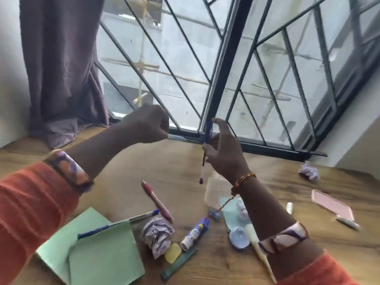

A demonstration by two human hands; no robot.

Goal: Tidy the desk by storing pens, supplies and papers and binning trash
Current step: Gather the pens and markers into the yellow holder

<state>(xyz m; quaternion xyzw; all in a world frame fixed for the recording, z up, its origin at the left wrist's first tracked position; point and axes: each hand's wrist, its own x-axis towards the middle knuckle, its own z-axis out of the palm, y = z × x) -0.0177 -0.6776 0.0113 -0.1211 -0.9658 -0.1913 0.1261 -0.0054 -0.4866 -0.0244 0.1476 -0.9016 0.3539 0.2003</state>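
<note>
My right hand (223, 149) holds a blue pen (204, 155) upright above the wooden desk (131, 161), its capped end pointing down. My left hand (147, 125) is raised near the window and grips a pale blue pen (178, 137) that sticks out to the right. On the desk below lie a pink pen (157, 201), a blue ballpoint (117, 224) across green papers (92, 249), a crumpled lilac paper ball (158, 233), a glue stick (195, 233), a yellow eraser (173, 252) and a dark green pen (178, 266).
A clear plastic cup (214, 192) stands under my right wrist. A second crumpled paper ball (309, 171) lies at the far right, with a pink phone (333, 204) and a white marker (347, 222) nearby. A barred window (236, 68) and a curtain (61, 68) border the desk's far edge.
</note>
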